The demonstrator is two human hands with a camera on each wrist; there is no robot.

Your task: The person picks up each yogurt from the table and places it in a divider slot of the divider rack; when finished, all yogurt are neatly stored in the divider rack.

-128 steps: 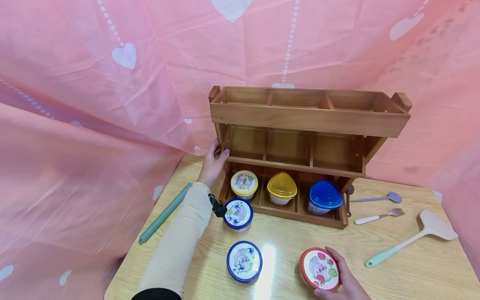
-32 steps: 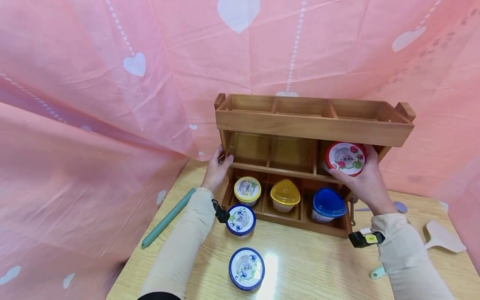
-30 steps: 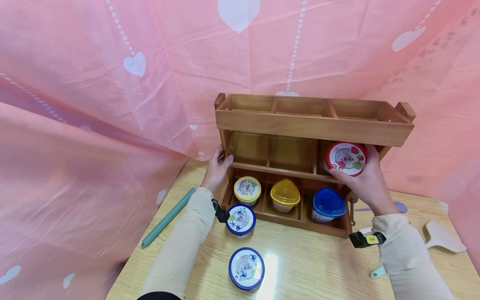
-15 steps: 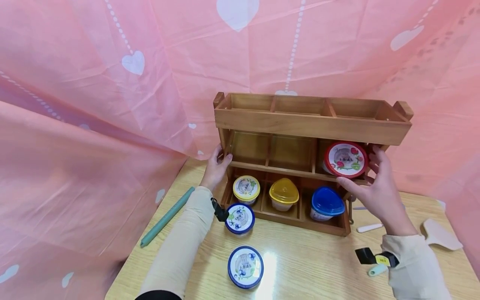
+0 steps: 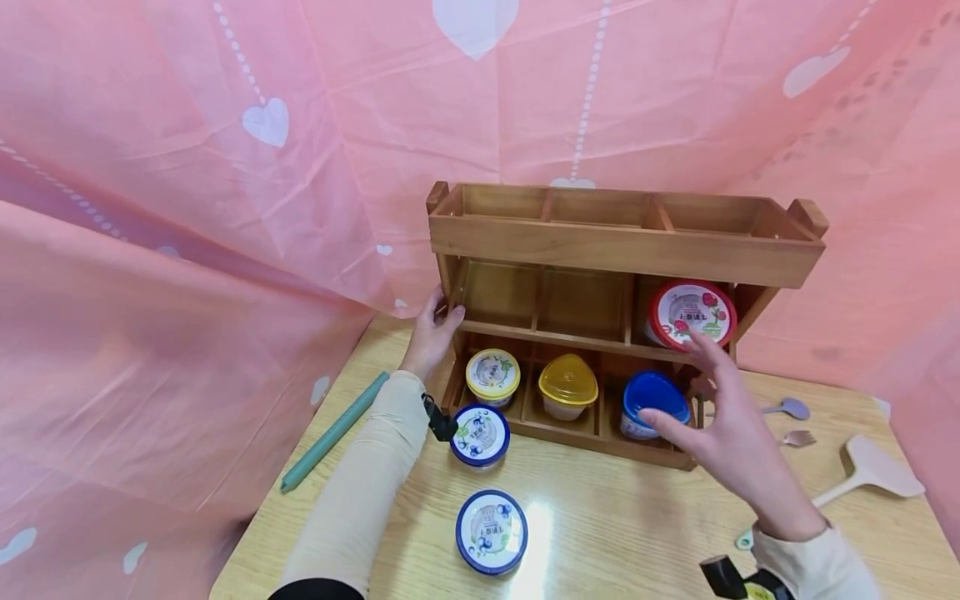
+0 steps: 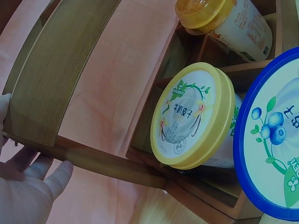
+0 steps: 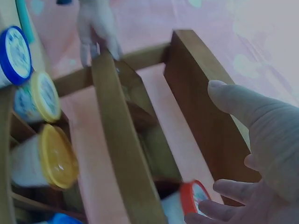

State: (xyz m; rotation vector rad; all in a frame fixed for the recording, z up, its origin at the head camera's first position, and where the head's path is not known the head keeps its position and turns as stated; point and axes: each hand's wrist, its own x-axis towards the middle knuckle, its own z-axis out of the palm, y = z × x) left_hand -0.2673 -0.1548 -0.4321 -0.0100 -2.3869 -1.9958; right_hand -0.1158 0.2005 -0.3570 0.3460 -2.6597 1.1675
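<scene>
Your left hand [image 5: 431, 333] grips the left side post of the wooden rack [image 5: 622, 250], a little left of the frame's centre; the thumb and fingers [image 6: 58, 175] curl around the wood at the height of the middle shelf. Your right hand [image 5: 720, 425] hangs in the air in the lower right part of the head view, in front of the rack's right side. Its fingers [image 7: 243, 105] are spread and relaxed and they hold nothing.

The red-lid cup [image 5: 692, 313] sits tilted in the right compartment of the middle shelf, with its lid facing you, just above your right fingertips and not touching them. The other two compartments of this shelf and the top shelf show only wood.

In the bottom shelf you have three cups in a row: the yellow-rim cup [image 5: 492, 376] at left, the yellow-lid cup [image 5: 567, 384] in the middle, and the blue-lid cup [image 5: 654, 400] at right, partly behind your right hand.

On the tabletop [image 5: 615, 533], one blueberry cup [image 5: 480, 435] stands just in front of the rack's left corner, close to your left sleeve, and a second blueberry cup [image 5: 491, 531] stands nearer to the lower edge of the frame
</scene>
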